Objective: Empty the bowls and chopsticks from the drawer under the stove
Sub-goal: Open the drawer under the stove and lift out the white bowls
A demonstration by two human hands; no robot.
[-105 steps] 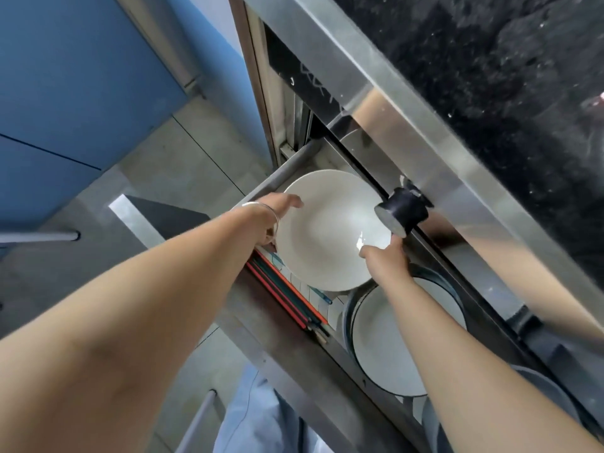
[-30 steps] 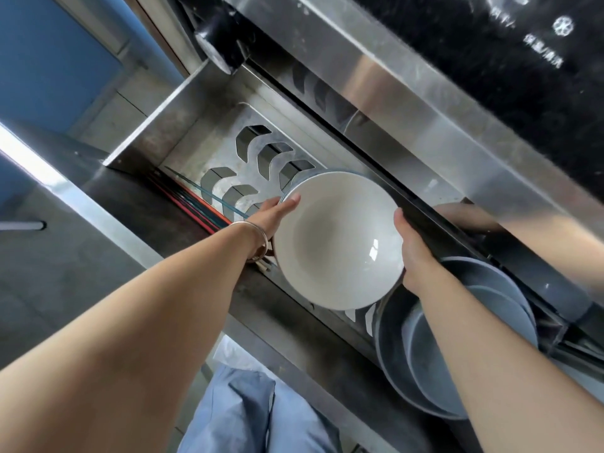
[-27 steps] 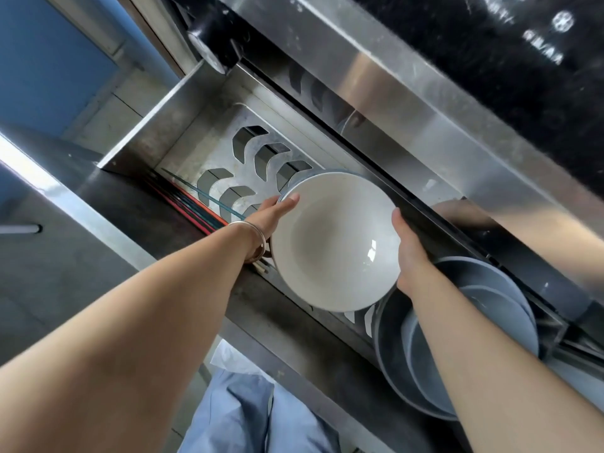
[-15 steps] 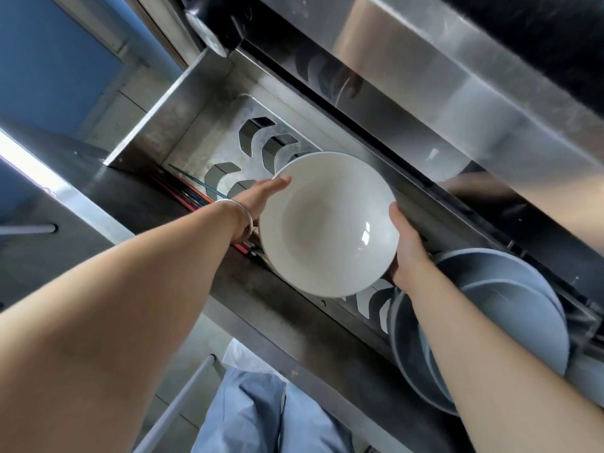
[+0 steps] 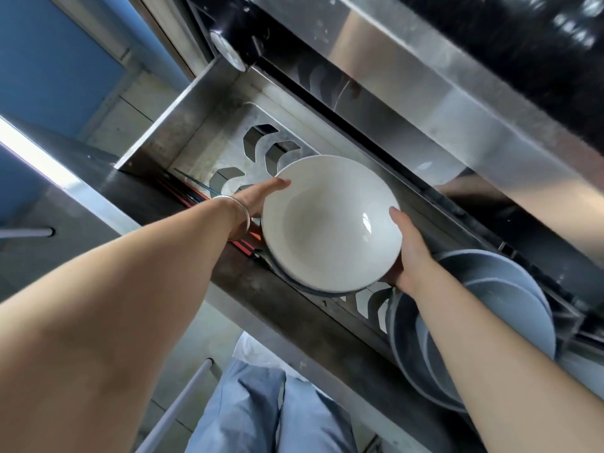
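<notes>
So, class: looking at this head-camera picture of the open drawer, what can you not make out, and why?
- Left hand fingers: hidden behind the white bowl.
- Dark dish under it: only an edge shows.
- Chopsticks: partly covered by the left arm; count unclear.
- Grey bowls: right arm crosses them.
- Stove panel markings: blurred.

Open room is found in the drawer (image 5: 183, 132) toward ten o'clock, above the slotted rack (image 5: 261, 148), whose slots there stand unfilled. The drawer's middle is blocked by the white bowl (image 5: 330, 220), which is held between the left hand (image 5: 261, 199) and the right hand (image 5: 408, 253). At four o'clock the rack is filled by stacked grey bowls (image 5: 483, 308). Along the front rail (image 5: 294, 308), at nine o'clock from the white bowl, a narrow strip is taken up by chopsticks (image 5: 192, 196). Passage upward at one o'clock is closed off by the steel stove edge (image 5: 457, 93) overhanging the drawer.
</notes>
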